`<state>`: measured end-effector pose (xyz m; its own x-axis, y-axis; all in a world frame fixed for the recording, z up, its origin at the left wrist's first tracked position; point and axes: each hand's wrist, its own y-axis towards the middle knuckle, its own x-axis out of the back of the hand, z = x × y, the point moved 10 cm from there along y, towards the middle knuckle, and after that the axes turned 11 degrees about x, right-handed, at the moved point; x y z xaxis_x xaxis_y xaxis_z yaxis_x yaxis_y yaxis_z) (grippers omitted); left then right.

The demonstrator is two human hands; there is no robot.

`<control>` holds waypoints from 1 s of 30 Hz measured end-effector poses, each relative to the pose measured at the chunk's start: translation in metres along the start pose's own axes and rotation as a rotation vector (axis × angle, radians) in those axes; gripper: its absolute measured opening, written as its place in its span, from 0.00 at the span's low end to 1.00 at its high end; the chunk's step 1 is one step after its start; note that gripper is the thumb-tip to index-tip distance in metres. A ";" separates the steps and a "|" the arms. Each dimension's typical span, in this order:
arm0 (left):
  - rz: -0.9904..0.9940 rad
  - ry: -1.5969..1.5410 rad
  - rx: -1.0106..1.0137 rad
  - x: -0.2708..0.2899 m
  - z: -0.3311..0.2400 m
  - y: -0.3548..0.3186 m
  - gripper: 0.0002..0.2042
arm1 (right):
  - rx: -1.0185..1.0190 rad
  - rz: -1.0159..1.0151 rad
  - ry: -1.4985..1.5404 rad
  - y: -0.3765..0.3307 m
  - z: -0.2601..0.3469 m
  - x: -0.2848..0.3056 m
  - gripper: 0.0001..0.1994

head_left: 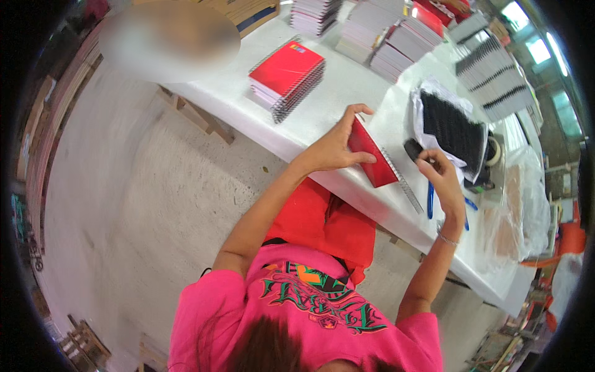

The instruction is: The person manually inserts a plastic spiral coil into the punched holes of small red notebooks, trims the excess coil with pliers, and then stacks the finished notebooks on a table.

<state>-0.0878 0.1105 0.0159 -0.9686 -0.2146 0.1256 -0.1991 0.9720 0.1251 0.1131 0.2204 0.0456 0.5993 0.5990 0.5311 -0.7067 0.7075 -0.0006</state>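
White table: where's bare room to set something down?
The white table is bare left of the red notebook stack, and between it and the left hand. It's crowded beyond with notebook piles, and rightward around the black pile.

Notebook [374,155]: red cvr, held up tilted, R of view ctr.
Coil [405,187]: grey wire spiral, on notebook's R edge, low end past cvr.
Black pc [413,149]: sm., held R of notebook, details unclear.

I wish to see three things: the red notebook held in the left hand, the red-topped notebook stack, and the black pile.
Held red notebook [365,140]: head view, red cover.
Red-topped notebook stack [287,68]: head view, top cover.
Black pile [452,128]: head view, middle of its top.
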 end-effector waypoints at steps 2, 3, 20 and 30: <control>0.033 -0.032 0.023 0.000 0.005 -0.003 0.41 | 0.147 0.181 0.324 -0.013 0.030 -0.021 0.14; 0.049 -0.054 0.041 0.002 0.008 -0.002 0.40 | 0.154 0.205 0.084 -0.010 0.031 -0.032 0.17; 0.255 -0.233 0.023 -0.018 0.009 0.005 0.19 | 0.065 0.193 0.211 -0.004 0.026 -0.028 0.17; 0.317 -0.242 0.053 -0.020 0.014 0.005 0.22 | 0.179 0.075 -0.422 0.021 0.051 -0.036 0.24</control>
<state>-0.0715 0.1211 -0.0001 -0.9890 0.1197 -0.0867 0.1141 0.9913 0.0661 0.0572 0.1948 0.0701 0.3646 0.4146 0.8338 -0.8184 0.5698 0.0746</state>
